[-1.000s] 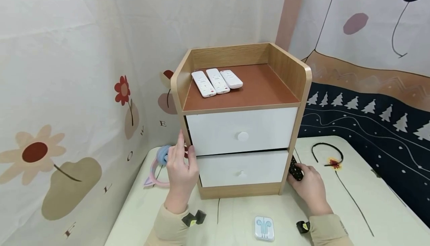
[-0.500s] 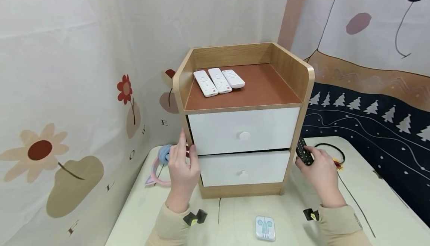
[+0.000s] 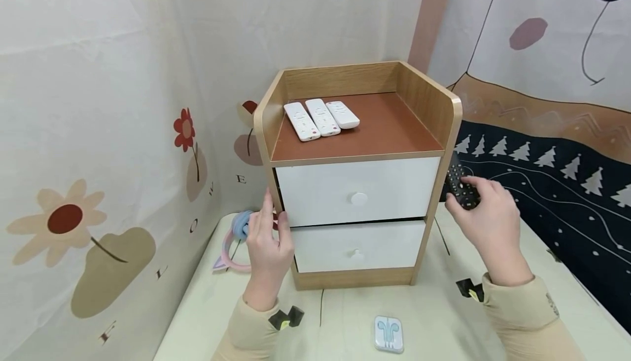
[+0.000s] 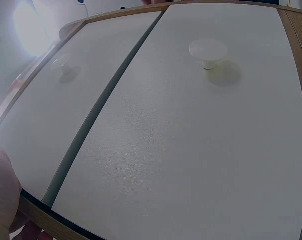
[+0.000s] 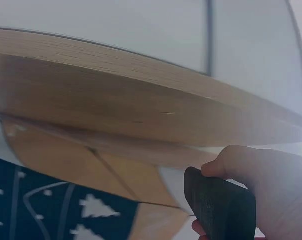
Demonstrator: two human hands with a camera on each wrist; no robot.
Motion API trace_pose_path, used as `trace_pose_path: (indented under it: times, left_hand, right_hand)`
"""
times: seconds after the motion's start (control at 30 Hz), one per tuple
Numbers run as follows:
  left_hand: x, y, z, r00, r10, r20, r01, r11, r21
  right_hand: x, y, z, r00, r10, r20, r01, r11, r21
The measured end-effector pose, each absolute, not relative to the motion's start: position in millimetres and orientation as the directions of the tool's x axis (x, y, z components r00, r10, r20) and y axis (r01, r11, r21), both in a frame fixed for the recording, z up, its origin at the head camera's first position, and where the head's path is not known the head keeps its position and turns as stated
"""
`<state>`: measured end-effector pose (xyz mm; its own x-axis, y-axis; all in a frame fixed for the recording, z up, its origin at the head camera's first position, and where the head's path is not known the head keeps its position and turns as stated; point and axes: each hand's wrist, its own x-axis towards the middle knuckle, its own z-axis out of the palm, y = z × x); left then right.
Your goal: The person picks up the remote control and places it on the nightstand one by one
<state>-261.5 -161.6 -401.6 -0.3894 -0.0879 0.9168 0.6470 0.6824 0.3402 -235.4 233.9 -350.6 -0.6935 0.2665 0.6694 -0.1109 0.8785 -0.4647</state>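
A small wooden cabinet [image 3: 362,279] with two white drawers stands in the middle of the head view. My left hand [image 3: 268,251] rests against its left side, fingers straight up along the edge, thumb by the front; the left wrist view shows the upper drawer front [image 4: 191,140] close by. Beyond the cabinet's right side, my right hand [image 3: 493,221] holds a black remote control [image 3: 460,185] off the table, also seen as a dark remote [image 5: 218,210] in the right wrist view. Three white remotes [image 3: 321,117] lie side by side on the cabinet's brown top.
A boxed pair of earphones [image 3: 389,334] lies on the table in front of the cabinet. Left of the cabinet are a pink headband [image 3: 229,259] and a blue fuzzy band [image 3: 240,225]. Raised wooden walls [image 3: 429,98] edge the cabinet top. Printed curtains [image 3: 123,103] hang behind.
My right hand has lifted the black remote up and to the right, away from the cabinet's lower right side. The black headband there is now hidden behind the hand. My left hand stays put.
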Motion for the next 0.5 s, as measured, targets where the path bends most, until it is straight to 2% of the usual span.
trace_pose_path:
  times: [0.5]
  left_hand:
    - [-261.3,-162.0,-402.8,-0.411,-0.089,0.907,0.635,0.686,0.355]
  right_hand:
    - [-220.6,228.5,-284.2,-0.499,0.296,0.815,-0.229,0.861,-0.453]
